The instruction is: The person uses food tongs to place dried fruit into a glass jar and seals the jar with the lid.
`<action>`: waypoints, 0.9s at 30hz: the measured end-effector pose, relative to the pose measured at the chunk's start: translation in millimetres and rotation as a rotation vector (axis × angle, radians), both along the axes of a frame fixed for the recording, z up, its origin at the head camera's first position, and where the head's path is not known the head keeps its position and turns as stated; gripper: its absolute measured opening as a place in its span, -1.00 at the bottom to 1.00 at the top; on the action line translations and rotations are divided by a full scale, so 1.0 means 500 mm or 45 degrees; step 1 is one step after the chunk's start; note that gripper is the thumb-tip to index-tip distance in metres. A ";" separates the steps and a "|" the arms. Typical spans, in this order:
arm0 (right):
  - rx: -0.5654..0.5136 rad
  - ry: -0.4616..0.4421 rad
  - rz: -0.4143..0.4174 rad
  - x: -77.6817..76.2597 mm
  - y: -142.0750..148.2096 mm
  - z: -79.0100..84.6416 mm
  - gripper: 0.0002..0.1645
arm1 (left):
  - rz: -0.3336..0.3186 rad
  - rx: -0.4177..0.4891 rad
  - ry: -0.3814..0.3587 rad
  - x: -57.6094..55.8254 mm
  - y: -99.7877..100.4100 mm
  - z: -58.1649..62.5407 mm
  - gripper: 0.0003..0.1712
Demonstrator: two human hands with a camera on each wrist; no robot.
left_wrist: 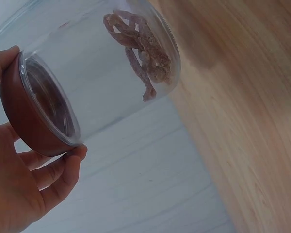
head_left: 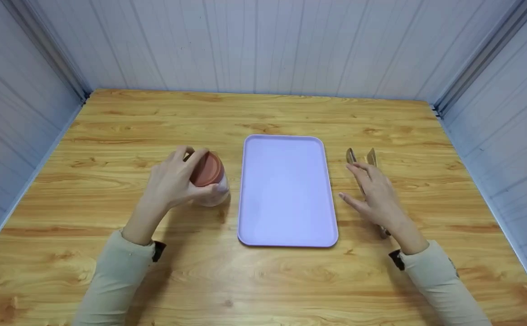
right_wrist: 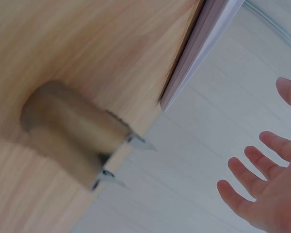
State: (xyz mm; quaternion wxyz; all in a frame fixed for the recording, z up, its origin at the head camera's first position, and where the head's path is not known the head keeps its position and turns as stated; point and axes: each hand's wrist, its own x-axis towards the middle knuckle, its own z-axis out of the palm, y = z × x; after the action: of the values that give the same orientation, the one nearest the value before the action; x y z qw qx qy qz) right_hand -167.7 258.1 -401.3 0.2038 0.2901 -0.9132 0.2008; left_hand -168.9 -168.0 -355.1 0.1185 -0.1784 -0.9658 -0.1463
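My left hand [head_left: 170, 179] grips the reddish-brown lid [head_left: 208, 170] of a clear jar [head_left: 216, 195] from above, thumb on the near side and fingers on the far side. Several brown, knobbly strips [left_wrist: 144, 48] lie at the jar's bottom in the left wrist view; what they are I cannot tell. Over a pair of metal tongs [head_left: 372, 157] lying on the table hovers my right hand [head_left: 376, 194], its fingers spread and relaxed, holding nothing. It partly hides the tongs in the head view. The right wrist view shows the tongs [right_wrist: 72, 128] apart from the fingers.
Between the two hands lies a lilac rectangular tray [head_left: 286, 190] with a low raised rim. The wood-grain table [head_left: 263, 280] is bordered by pale panelled walls [head_left: 254, 45] at the back and both sides.
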 end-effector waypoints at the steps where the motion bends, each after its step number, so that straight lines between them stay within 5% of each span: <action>1: 0.003 -0.008 -0.014 0.001 0.004 0.000 -0.24 | 0.005 -0.003 -0.001 -0.002 -0.001 -0.002 -0.02; 27: -0.021 -0.097 -0.168 0.013 0.081 -0.002 -0.24 | 0.025 -0.013 -0.057 -0.022 0.007 -0.031 -0.09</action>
State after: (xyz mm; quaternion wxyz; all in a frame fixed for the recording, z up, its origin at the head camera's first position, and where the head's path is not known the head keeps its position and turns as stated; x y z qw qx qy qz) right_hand -161.3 298.7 -402.3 0.1839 0.2197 -0.9358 0.2053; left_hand -180.1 -164.7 -370.5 0.0975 -0.1662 -0.9706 -0.1441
